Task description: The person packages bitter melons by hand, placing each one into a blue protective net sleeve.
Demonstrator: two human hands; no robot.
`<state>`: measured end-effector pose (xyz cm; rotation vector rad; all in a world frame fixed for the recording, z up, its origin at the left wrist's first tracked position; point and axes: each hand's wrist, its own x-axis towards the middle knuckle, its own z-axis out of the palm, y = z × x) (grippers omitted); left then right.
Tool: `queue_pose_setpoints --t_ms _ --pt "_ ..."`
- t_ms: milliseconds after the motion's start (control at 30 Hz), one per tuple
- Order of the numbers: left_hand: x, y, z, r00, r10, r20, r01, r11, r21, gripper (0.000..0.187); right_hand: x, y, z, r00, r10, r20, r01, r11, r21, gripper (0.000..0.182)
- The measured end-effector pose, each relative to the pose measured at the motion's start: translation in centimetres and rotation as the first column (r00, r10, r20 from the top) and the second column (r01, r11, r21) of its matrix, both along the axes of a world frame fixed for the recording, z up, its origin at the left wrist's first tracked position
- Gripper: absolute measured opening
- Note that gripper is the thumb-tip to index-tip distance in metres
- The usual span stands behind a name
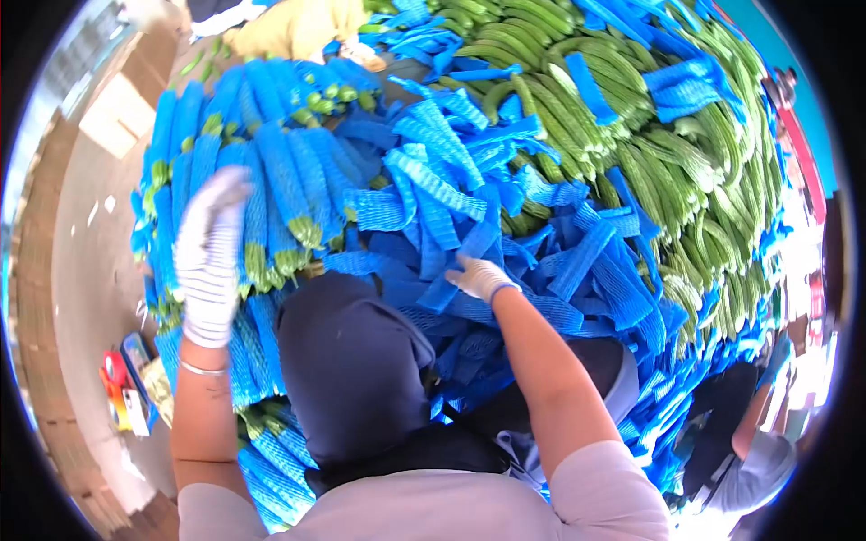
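My left hand [212, 257], in a white striped glove, is blurred, with its fingers stretched out over rows of long green gourds in blue foam net sleeves [290, 176]. No object shows in it. Toward the middle, my right hand [480, 278], also gloved, has its fingers closed on a flat blue foam net sleeve [442, 290] in a loose heap of such sleeves [433, 194]. Long green gourds without sleeves [559, 117] lie stacked beyond the heap, to the right. My dark-clad knee [352, 370] rises between my hands.
Another person's tan-clothed leg [298, 32] is at the far edge of the pile. A second person [753, 451] works at the lower right. On the floor at left lie red and yellow items [117, 379], and cardboard [117, 117] stands behind.
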<state>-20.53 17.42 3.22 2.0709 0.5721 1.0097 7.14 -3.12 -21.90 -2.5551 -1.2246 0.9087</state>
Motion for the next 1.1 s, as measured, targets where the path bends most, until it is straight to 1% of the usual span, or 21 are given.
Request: queue_pose_setpoints --t_ms 67,133,233,267,367,400,467,533,600,633,700,733,767,800,833,867,933,967,1000,1067,1100 --pt "5.2 -2.8 2.0 0.959 -0.262 -0.104 0.27 0.961 0.066 0.035 0.5 0.9 1.7 0.986 -0.044 -0.161 0.041 0.999 -0.024 0.05" --pt "8.9 -4.8 3.2 0.896 -0.386 -0.222 0.427 0.885 0.183 0.037 2.1 0.4 4.2 0.965 -0.152 -0.211 0.184 0.973 0.142 0.044" --pt "12.3 -6.6 2.6 0.779 -0.552 -0.298 0.595 0.801 0.072 0.043 4.1 -1.5 10.7 0.829 -0.247 -0.501 0.457 0.816 0.354 0.04" --pt "13.0 -6.8 2.0 0.75 -0.552 -0.364 0.635 0.754 0.166 0.051 4.4 -2.4 13.4 0.767 -0.246 -0.593 0.537 0.751 0.383 0.038" --pt "14.5 -9.5 2.3 0.644 -0.622 -0.446 0.725 0.682 0.096 0.06 5.0 -5.2 17.4 0.804 -0.199 -0.561 0.514 0.706 0.486 0.04" --pt "15.0 -10.4 2.3 0.622 -0.668 -0.409 0.744 0.667 0.042 0.058 4.9 -6.0 18.4 0.803 -0.208 -0.559 0.525 0.692 0.496 0.04" --pt "15.9 -12.2 1.6 0.663 -0.652 -0.369 0.724 0.684 0.092 0.044 4.2 -7.2 19.8 0.735 -0.224 -0.641 0.623 0.597 0.506 0.037" --pt "16.8 -13.1 1.1 0.676 -0.621 -0.397 0.697 0.714 0.071 0.034 3.9 -8.0 19.8 0.747 -0.218 -0.627 0.617 0.578 0.534 0.037" --pt "17.7 -13.8 0.3 0.693 -0.582 -0.425 0.662 0.748 0.055 0.025 3.9 -8.5 18.7 0.682 -0.118 -0.722 0.662 0.52 0.54 0.041" --pt "18.3 -14.1 -0.4 0.722 -0.587 -0.367 0.629 0.778 -0.007 0.019 3.1 -8.7 19.3 0.651 -0.092 -0.753 0.69 0.486 0.537 0.045" --pt "19.6 -14.1 -2.8 0.762 -0.612 -0.212 0.585 0.791 -0.18 0.011 2.1 -8.6 18.1 0.441 0.184 -0.878 0.785 0.396 0.477 0.064" --pt "20.0 -14.3 -3.1 0.763 -0.611 -0.214 0.587 0.792 -0.166 0.011 1.2 -8.4 18.2 0.336 0.301 -0.892 0.83 0.353 0.432 0.072" --pt "20.3 -14.6 -3.4 0.748 -0.66 -0.071 0.576 0.698 -0.424 0.01 1.0 -8.8 17.4 0.419 0.255 -0.872 0.756 0.434 0.49 0.083" --pt "20.5 -14.8 -3.6 0.741 -0.667 0.08 0.547 0.531 -0.647 0.009 0.5 -8.5 17.5 0.45 0.242 -0.859 0.761 0.399 0.512 0.083" --pt "20.6 -14.8 -3.8 0.732 -0.661 0.166 0.531 0.4 -0.747 0.003 0.1 -8.2 17.6 0.482 0.228 -0.846 0.763 0.365 0.533 0.083" --pt "21.0 -14.7 -4.1 0.727 -0.667 0.162 0.532 0.398 -0.747 0.003 0.1 -8.0 17.6 0.45 0.241 -0.86 0.807 0.302 0.507 0.081" --pt "21.6 -14.0 -4.8 0.764 -0.578 0.288 0.472 0.195 -0.86 0.007 2.1 -8.3 17.1 0.444 0.209 -0.872 0.816 0.307 0.489 0.067" --pt "21.8 -13.6 -4.9 0.783 -0.532 0.321 0.466 0.161 -0.87 0.007 2.8 -8.8 17.1 0.453 0.221 -0.864 0.809 0.305 0.503 0.053" --pt "21.8 -13.2 -4.4 0.79 -0.515 0.334 0.467 0.153 -0.871 0.007 3.6 -8.9 16.6 0.536 0.138 -0.833 0.77 0.325 0.549 0.039" --pt "22.1 -12.6 -3.9 0.801 -0.487 0.349 0.476 0.165 -0.864 0.007 4.9 -9.3 15.0 0.715 -0.121 -0.689 0.674 0.381 0.632 0.028" --pt "22.3 -12.6 -4.0 0.816 -0.518 0.256 0.464 0.324 -0.824 0.007 4.8 -9.3 15.4 0.717 -0.123 -0.687 0.674 0.373 0.637 0.028"
